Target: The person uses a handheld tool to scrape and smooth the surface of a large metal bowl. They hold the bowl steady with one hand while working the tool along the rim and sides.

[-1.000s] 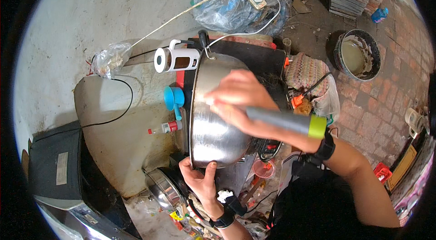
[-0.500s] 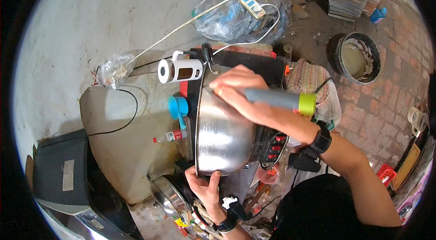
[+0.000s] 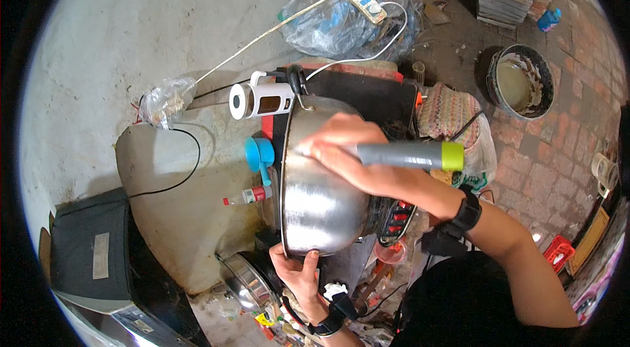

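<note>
A large shiny steel pot point(image 3: 321, 216) is tipped on its side, its curved outer wall turned up toward me and its rim at the left. My left hand point(image 3: 298, 271) grips the lower edge of the rim, thumb on the outside. Slightly blurred, my right hand point(image 3: 344, 150) is closed around a grey-handled tool point(image 3: 407, 154) with a lime-green end. Its working end points left against the steel, mostly hidden by my fingers, so I cannot tell its kind. A black handle point(image 3: 296, 81) stands at the pot's far edge.
Beside the pot are a white-framed glass press jug point(image 3: 266, 99), a blue dipper point(image 3: 260, 153) and a small bottle point(image 3: 248, 196). A power strip with red switches point(image 3: 396, 222) lies close right. Farther off are a plastic bag point(image 3: 341, 25) and a black bucket point(image 3: 522, 81).
My right hand and the tool have slid down along the pot's wall, toward me, and the handle has swung closer to level. My left hand keeps its hold on the rim.
</note>
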`<state>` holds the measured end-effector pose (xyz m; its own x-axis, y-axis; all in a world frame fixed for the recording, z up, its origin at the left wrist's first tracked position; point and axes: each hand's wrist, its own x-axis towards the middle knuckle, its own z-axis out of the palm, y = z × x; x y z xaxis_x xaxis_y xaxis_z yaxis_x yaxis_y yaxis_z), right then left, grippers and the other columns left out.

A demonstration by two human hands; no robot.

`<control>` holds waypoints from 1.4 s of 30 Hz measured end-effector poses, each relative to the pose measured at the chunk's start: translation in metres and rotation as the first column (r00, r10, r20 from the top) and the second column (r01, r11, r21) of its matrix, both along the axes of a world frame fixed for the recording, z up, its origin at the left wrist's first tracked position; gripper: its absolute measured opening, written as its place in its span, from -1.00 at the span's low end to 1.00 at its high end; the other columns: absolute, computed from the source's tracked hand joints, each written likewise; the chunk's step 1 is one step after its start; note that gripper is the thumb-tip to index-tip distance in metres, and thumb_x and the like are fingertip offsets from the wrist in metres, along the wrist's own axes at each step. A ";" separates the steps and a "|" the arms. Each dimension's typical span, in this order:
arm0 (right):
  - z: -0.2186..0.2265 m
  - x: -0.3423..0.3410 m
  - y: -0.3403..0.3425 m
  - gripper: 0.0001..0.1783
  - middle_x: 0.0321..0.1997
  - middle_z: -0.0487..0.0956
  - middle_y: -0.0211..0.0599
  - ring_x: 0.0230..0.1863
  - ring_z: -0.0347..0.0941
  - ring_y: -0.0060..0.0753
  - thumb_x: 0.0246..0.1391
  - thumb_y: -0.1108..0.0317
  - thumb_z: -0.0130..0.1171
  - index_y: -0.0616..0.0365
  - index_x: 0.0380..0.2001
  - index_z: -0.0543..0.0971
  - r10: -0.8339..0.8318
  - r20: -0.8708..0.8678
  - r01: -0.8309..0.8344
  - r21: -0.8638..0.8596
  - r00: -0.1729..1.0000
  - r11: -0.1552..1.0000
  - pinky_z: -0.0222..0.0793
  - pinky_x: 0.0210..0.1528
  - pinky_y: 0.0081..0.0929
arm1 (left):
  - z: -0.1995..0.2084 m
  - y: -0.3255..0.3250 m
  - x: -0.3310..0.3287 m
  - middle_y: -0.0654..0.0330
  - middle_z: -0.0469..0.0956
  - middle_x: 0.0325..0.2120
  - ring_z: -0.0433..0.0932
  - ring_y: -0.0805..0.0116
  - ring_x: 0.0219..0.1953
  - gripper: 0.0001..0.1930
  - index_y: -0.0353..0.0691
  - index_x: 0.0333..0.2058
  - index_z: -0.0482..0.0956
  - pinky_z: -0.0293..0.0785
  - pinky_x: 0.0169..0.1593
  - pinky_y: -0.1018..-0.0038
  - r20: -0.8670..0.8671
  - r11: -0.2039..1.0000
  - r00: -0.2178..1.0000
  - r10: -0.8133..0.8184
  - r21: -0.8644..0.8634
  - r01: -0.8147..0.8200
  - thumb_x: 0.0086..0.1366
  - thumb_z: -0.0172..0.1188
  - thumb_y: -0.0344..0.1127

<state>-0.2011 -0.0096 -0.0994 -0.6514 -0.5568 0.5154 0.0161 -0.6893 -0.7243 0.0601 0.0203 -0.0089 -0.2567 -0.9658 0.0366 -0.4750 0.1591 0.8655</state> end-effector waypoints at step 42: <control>0.002 -0.009 0.004 -0.79 -0.31 0.66 -0.19 -0.20 0.55 -0.41 0.25 0.39 0.14 0.30 -0.20 0.67 0.038 0.100 -0.060 0.228 0.994 0.972 0.45 -0.12 -0.45 | 0.000 -0.003 -0.001 0.32 0.37 -0.27 0.34 0.48 -0.19 -0.47 -0.24 -0.13 0.37 0.30 -0.01 0.48 0.017 1.000 1.000 0.008 -0.003 -0.008 0.00 0.53 -0.41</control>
